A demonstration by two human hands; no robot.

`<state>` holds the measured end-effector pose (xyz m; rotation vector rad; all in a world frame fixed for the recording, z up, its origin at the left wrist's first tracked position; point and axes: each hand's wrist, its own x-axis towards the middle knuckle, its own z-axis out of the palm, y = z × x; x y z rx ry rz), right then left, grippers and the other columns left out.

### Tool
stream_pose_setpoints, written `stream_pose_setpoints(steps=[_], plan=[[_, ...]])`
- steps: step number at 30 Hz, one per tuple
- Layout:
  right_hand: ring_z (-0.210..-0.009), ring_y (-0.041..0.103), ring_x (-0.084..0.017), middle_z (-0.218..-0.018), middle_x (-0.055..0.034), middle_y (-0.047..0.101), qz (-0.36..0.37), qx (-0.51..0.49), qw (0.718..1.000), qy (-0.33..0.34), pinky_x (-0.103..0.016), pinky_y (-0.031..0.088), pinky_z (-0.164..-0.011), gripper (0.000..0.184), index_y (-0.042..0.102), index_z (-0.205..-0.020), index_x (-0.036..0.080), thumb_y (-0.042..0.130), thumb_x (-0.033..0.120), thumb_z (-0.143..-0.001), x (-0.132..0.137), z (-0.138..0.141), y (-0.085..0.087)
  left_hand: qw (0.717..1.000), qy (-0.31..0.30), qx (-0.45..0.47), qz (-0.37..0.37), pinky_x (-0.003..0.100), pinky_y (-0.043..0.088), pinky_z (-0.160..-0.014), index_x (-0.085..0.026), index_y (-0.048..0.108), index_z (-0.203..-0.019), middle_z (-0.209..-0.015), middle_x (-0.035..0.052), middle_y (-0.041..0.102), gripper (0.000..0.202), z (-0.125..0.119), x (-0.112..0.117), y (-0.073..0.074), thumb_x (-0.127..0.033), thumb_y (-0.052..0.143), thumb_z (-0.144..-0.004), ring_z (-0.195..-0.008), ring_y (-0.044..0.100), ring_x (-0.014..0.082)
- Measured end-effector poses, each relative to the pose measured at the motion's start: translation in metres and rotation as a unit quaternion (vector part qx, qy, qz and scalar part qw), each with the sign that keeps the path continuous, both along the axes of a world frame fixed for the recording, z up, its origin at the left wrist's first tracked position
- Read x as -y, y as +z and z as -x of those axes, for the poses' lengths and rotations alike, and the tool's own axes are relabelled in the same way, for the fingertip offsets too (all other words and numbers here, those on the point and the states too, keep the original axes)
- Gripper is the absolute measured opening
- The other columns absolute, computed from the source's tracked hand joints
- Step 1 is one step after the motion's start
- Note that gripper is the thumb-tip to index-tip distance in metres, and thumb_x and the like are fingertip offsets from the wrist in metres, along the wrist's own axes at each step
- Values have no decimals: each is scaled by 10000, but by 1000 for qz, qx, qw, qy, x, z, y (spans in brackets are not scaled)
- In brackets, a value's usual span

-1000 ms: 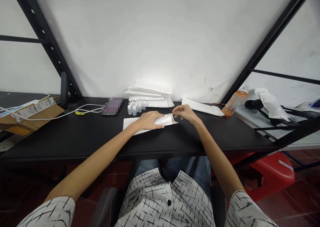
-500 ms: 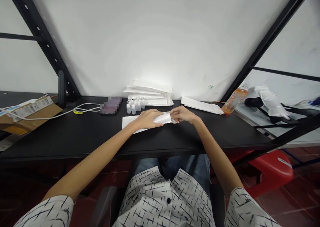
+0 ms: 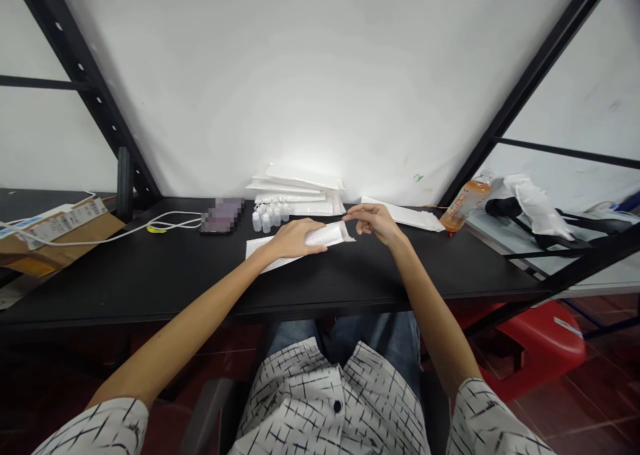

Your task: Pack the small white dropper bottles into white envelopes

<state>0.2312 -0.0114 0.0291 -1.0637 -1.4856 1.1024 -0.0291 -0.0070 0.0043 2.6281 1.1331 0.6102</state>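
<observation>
My left hand lies over a rolled white bubble mailer, gripping its near end. The mailer rests on a flat white sheet, and its open far end points right. My right hand hovers just right of that end, fingers apart, touching nothing I can see. Behind the hands stand several small white dropper bottles and a stack of white bubble mailers. A flat white envelope lies behind my right hand.
The black desk holds a pixelated phone, a white cable, and an orange drink bottle at the right. A cardboard parcel lies at far left. Black metal uprights flank a white wall.
My right hand has let go of the mailer's end and moved right, its fingers spreading. The mailer has turned slightly, its far end now lifted and angled up to the right.
</observation>
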Motion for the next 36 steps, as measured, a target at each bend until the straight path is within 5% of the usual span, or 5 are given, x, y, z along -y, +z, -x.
stream_pose_setpoints(steps=[5, 14, 20, 26, 36], plan=[[-413, 530, -90, -761, -113, 765, -25, -15, 996, -88, -213, 260, -346, 419, 704, -774, 145, 834, 516, -628, -5, -15, -1, 998, -5, 68, -11, 438, 467, -1071, -234, 632, -1350, -1372, 71, 652, 673, 2, 1, 4, -620, 670, -800, -1251, 600, 309], [-499, 662, -153, -859, -168, 776, 45, 50, 987, 145, -212, 403, -392, 681, 728, -882, 108, 724, 761, -690, 14, 25, 1, 971, 20, 220, -90, 439, 475, -1077, -220, 603, -1347, -1346, 97, 645, 621, -3, 9, 16, -593, 648, -852, -1243, 595, 298], [-460, 646, -172, -549, -50, 664, 1, -10, 999, 50, -217, 421, -371, 488, 636, -758, 164, 821, 606, -670, 11, 68, -2, 984, 21, 160, -75, 479, 448, -1110, -234, 399, -1519, -1498, 133, 489, 800, -9, 17, 18, -574, 657, -842, -1372, 482, 339], [-421, 607, -162, -513, -40, 619, 7, -77, 996, -49, -222, 399, -340, 334, 582, -734, 162, 831, 372, -659, 2, 49, 0, 997, 23, 67, -31, 544, 337, -1181, -192, 234, -1597, -1645, 187, 264, 992, -4, 14, 13, -678, 629, -827, -1495, 300, 388], [-511, 660, -116, -555, 40, 582, -22, -335, 891, -306, -146, 481, -402, 162, 486, -796, 178, 597, 103, -886, -54, 15, 40, 906, 85, 248, -333, 421, 523, -961, -188, 678, -1138, -1131, 118, 693, 266, -4, 3, 1, -339, 552, -960, -1083, 651, 255]])
